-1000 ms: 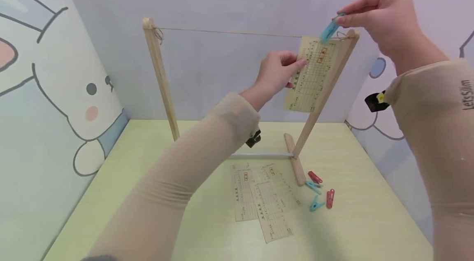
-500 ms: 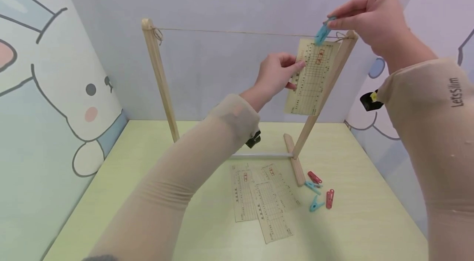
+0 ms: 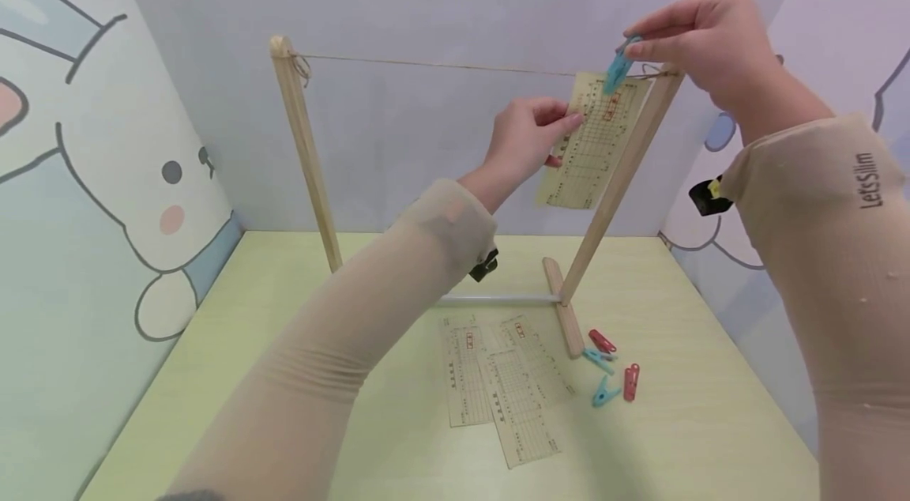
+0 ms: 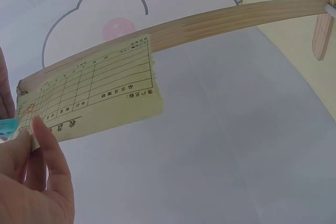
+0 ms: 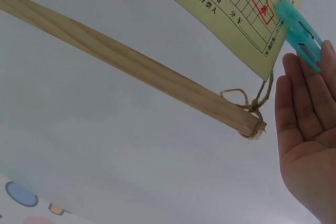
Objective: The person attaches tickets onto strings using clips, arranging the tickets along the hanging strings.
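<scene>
A printed yellowish receipt slip (image 3: pixel 596 161) hangs at the right end of the string (image 3: pixel 441 65). My left hand (image 3: pixel 524 136) pinches its left edge between thumb and fingers; the left wrist view shows the slip (image 4: pixel 115 85) reaching away from that hand. At the slip's top edge, my right hand (image 3: pixel 721 43) squeezes the handle end of a blue clothespin (image 3: pixel 620 68) between thumb and fingers. The right wrist view has the clothespin's (image 5: pixel 298 32) tip over the slip's upper edge, near a red stamp, with the other fingers extended below it.
The string runs between two wooden posts (image 3: pixel 306 145), tied at each end. Below, several receipt slips (image 3: pixel 526 414) overlap on the table (image 3: pixel 682 438). Red clothespins (image 3: pixel 631 381) and blue clothespins (image 3: pixel 604 392) lie right of them, near the wooden foot (image 3: pixel 565 319).
My right hand has moved left and slightly down with the blue clothespin, whose tip now sits lower over the slip. The slip has shifted a little; my left hand keeps its pinch.
</scene>
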The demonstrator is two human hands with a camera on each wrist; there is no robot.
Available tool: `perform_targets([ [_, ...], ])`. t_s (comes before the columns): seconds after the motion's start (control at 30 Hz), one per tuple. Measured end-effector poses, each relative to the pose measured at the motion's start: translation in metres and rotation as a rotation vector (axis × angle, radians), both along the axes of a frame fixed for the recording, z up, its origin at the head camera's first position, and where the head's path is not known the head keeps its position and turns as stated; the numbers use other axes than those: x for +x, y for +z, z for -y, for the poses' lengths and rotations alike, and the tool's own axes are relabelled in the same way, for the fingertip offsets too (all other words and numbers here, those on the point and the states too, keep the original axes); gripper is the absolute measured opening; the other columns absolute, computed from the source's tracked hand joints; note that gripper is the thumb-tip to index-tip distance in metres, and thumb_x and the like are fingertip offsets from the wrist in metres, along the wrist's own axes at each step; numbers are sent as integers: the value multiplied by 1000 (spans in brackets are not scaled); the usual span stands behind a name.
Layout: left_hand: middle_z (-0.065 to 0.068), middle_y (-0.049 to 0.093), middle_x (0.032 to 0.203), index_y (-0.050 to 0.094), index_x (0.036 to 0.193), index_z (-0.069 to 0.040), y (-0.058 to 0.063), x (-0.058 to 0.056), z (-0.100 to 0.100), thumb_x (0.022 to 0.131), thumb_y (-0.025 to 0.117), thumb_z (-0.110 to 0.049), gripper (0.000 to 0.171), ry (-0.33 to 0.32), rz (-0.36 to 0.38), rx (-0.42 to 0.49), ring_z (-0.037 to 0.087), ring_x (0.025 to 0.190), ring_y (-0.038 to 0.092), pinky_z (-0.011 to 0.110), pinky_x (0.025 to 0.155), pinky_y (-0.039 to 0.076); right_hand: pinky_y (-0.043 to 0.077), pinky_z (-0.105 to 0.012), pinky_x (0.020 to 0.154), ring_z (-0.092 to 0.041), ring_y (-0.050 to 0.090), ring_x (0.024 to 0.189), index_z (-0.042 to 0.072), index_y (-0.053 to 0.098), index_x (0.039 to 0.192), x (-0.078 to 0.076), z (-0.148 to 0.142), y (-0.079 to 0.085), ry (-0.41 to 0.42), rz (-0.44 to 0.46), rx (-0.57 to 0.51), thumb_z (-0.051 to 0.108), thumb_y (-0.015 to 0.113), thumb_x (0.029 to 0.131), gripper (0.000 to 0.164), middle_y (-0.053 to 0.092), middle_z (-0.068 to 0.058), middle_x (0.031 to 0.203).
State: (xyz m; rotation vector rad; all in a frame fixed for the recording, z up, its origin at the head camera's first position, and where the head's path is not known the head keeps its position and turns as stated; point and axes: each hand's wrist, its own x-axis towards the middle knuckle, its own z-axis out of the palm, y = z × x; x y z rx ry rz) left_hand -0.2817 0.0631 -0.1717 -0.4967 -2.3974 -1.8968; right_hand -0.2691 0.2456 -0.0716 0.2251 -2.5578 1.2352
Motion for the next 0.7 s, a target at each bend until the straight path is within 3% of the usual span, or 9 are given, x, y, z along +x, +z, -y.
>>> perform_targets([
  [0.33, -7, 66, 90, 68, 97, -17, 1, 0, 0, 86, 64, -30, 17, 10, -18, -3, 8, 76, 61, 21, 55, 52, 37, -17, 77, -9, 51, 92, 15, 63, 120, -3, 0, -4, 42, 41, -13, 33, 75, 76, 49, 67, 17, 90],
  [0.53, -5, 66, 90, 67, 99, -15, 0, 0, 1, 87, 63, -29, 18, 14, -24, -14, 12, 71, 62, 22, 54, 52, 30, -31, 100, -9, 49, 99, 20, 59, 125, -3, 0, -5, 29, 73, 10, 37, 73, 78, 52, 66, 16, 102],
  [0.7, -4, 66, 90, 66, 99, -16, -3, 0, 3, 87, 63, -30, 18, 4, -6, -19, 12, 71, 62, 23, 55, 53, 28, -35, 104, -10, 48, 102, 21, 57, 127, -3, 1, -7, 40, 83, 24, 38, 72, 79, 53, 64, 12, 110],
])
